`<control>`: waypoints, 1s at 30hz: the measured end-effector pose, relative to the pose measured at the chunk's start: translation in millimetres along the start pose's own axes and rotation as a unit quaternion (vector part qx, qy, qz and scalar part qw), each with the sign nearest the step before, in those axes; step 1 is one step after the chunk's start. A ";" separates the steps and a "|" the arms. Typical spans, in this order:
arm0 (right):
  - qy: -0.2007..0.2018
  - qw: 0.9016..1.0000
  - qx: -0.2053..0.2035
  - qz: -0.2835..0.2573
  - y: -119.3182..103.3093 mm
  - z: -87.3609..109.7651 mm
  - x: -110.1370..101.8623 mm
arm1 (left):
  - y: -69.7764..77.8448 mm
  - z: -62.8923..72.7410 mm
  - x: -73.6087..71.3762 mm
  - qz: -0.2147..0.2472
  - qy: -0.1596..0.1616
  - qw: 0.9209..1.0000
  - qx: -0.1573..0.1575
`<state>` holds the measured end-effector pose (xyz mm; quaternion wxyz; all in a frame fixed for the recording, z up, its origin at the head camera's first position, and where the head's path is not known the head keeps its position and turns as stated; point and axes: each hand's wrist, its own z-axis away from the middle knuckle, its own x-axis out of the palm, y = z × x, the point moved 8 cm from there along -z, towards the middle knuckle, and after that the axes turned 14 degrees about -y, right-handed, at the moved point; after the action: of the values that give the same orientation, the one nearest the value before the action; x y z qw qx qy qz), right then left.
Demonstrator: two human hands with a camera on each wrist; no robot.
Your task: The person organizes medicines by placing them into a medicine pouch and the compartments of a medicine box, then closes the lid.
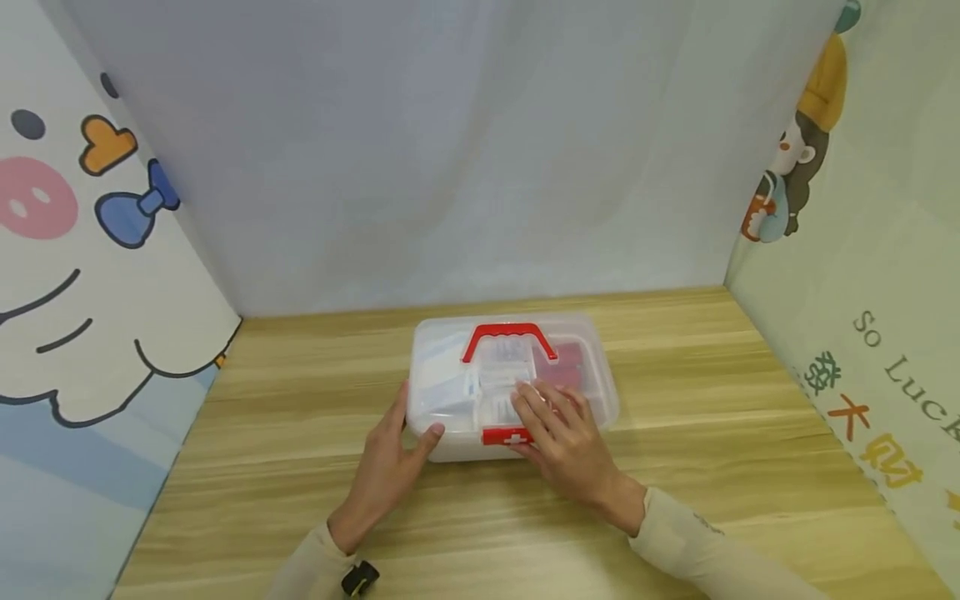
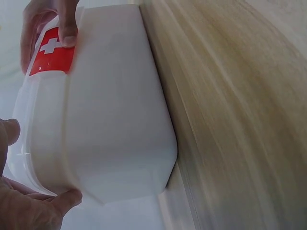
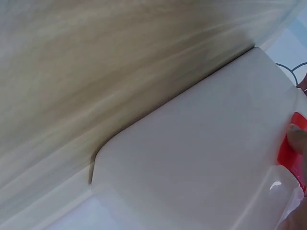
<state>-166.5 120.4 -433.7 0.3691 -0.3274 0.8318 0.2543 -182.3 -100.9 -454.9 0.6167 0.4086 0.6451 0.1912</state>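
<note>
A first-aid box [image 1: 442, 396] with a clear lid and whitish body stands on the wooden table, packets showing through its top. Its red carrying handle [image 1: 506, 330] lies toward the back. A red latch [image 1: 497, 436] with a white cross sits at the middle of the front edge. My left hand [image 1: 388, 468] grips the front left corner, thumb at the lid's edge and fingers around the side. My right hand [image 1: 564, 442] pinches the latch area: its thumb presses the red latch [image 2: 52, 56] in the left wrist view while the fingers rest on the lid.
The wooden tabletop [image 1: 697, 392] extends around the box. A pale grey curtain [image 1: 465, 167] hangs behind it. Printed cartoon panels flank the table, a left panel [image 1: 67, 317] and a right panel [image 1: 847, 275]. A small black object [image 1: 360, 577] is at the left sleeve.
</note>
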 end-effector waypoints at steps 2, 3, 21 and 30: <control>0.000 1.000 0.002 -0.002 2.1 0.4 -1.9 | 2.5 -1.3 0.6 0.001 0.001 1.000 0.001; -0.001 1.000 0.003 -0.005 3.2 0.7 -2.7 | 3.5 -1.9 1.1 0.002 0.000 1.000 0.001; -0.050 0.997 0.036 -0.057 17.3 -0.8 -10.4 | -4.6 -2.9 2.6 0.026 -0.016 0.999 -0.015; -0.013 0.968 0.181 -0.173 65.6 31.3 -21.8 | -4.0 -3.3 1.1 0.030 -0.022 0.999 -0.027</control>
<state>-189.3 192.0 -423.5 0.4710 -0.3907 0.7901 0.0364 -186.5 -101.6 -458.0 0.6359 0.4150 0.6133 0.2174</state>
